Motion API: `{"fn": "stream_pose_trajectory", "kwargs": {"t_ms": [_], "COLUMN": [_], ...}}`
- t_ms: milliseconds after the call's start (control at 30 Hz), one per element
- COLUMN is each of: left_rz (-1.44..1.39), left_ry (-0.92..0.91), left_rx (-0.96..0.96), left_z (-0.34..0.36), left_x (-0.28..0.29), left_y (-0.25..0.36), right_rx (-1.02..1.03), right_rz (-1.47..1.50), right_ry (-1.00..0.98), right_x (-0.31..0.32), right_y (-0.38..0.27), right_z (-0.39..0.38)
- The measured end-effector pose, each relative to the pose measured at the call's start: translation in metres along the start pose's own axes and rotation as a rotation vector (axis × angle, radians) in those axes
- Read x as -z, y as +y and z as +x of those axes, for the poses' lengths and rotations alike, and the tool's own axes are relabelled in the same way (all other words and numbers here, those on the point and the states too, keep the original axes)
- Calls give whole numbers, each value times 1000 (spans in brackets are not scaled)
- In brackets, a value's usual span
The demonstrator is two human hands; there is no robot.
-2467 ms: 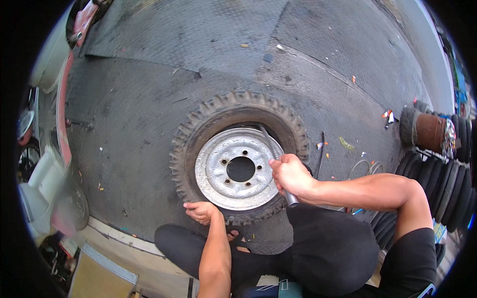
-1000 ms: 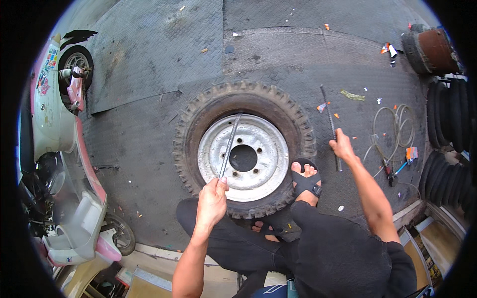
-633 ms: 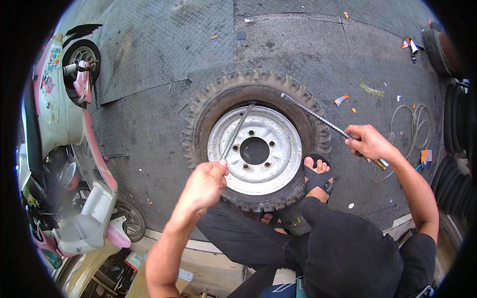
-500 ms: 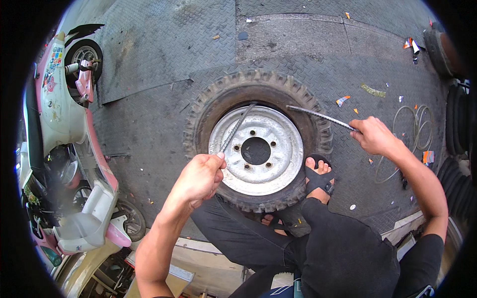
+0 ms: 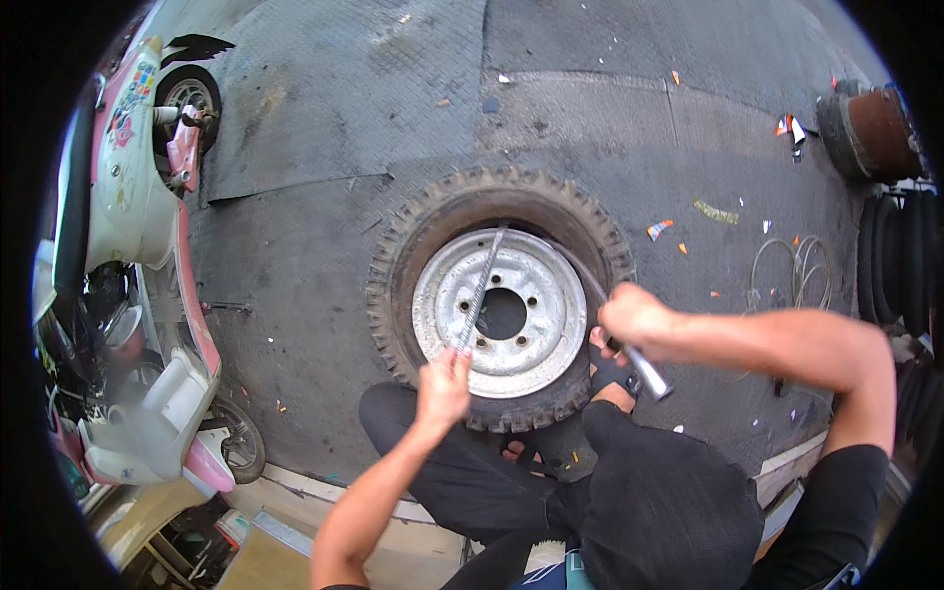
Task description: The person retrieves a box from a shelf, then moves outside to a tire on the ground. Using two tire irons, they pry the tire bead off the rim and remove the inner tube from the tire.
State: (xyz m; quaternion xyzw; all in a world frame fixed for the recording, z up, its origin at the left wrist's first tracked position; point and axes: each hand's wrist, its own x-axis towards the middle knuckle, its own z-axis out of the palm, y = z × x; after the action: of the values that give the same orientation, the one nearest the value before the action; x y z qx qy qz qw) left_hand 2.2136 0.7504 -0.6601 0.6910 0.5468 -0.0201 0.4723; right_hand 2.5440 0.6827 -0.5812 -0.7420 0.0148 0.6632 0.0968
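Note:
A knobbly black tyre (image 5: 391, 295) lies flat on the floor around a silver steel wheel rim (image 5: 556, 349) with a round centre hole. My left hand (image 5: 444, 391) is closed on the near end of a ribbed metal tyre lever (image 5: 481, 288). That lever crosses the rim, its far tip at the top edge between rim and tyre. My right hand (image 5: 634, 315), slightly blurred, grips a second tyre lever (image 5: 646, 372) over the tyre's right side. This one's far end meets the rim's upper right edge; its shiny near end sticks out below my fist.
My sandalled foot (image 5: 615, 379) rests against the tyre's lower right. A pink and white scooter (image 5: 133, 216) stands at the left. Coiled clear tubing (image 5: 801, 275), paper scraps and black tyres (image 5: 890, 256) are at the right, with a brown drum-like object (image 5: 870, 133) beyond.
My right hand has moved left and down, bringing its lever from above the tyre to the rim edge. My left hand has shifted right and slightly down, its lever now standing steeper across the rim.

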Motion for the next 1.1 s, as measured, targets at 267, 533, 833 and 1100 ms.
{"fn": "stream_pose_trajectory", "kwargs": {"t_ms": [267,533,833,1100], "left_rz": [-112,-333,450,638], "left_ry": [154,-123,-127,61], "left_rx": [-59,-82,-11,-238], "left_z": [-11,-2,-61,-3], "left_x": [-77,-36,-42,-3], "left_y": [-52,-67,7,-45], "right_rx": [365,315,165,536], "right_rz": [401,-97,284,62], "right_ry": [126,-299,-525,-21], "right_x": [-111,-203,-156,-85], "right_y": [91,57,45,103], "right_z": [47,116,115,73]}}
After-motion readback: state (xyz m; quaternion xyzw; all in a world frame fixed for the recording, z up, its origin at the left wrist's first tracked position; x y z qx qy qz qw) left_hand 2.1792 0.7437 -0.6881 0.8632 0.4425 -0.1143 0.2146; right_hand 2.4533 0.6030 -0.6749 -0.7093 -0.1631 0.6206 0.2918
